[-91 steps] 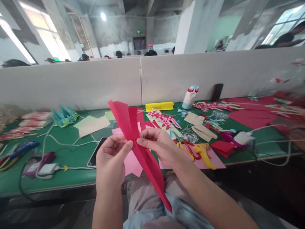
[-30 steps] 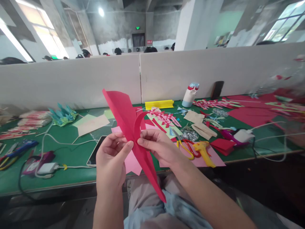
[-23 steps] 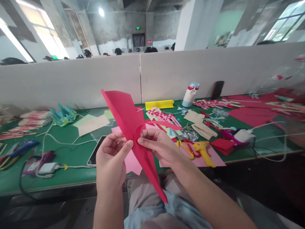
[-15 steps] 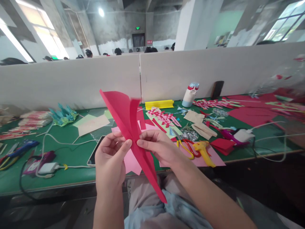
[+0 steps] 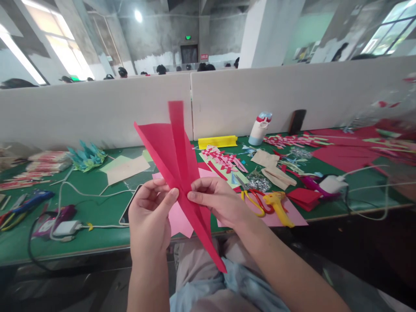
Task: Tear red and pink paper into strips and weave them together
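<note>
Between my two hands, above the near edge of the table, is a folded sheet of red paper (image 5: 157, 141) pinched in at its middle. A narrow red paper strip (image 5: 177, 130) stands up from that pinch. My left hand (image 5: 154, 208) grips the paper's left side between thumb and fingers. From the right, my right hand (image 5: 216, 197) pinches the strip's lower end and the paper at the same place. The paper's lower part runs down to a point over my lap. Beneath my hands lies pink paper (image 5: 182, 221), partly hidden.
Right of my hands are a yellow glue gun (image 5: 277, 208), scissors (image 5: 256, 201) and folded red paper (image 5: 303, 198). Behind them stand a bottle (image 5: 260, 129) and a yellow folded piece (image 5: 217, 142). A phone (image 5: 131, 206), cables and a white adapter (image 5: 66, 228) lie left. A white partition (image 5: 97, 112) closes the back.
The red strip's free end has swung up and left and now stands straighter and higher. Both hands keep their grip and have hardly moved.
</note>
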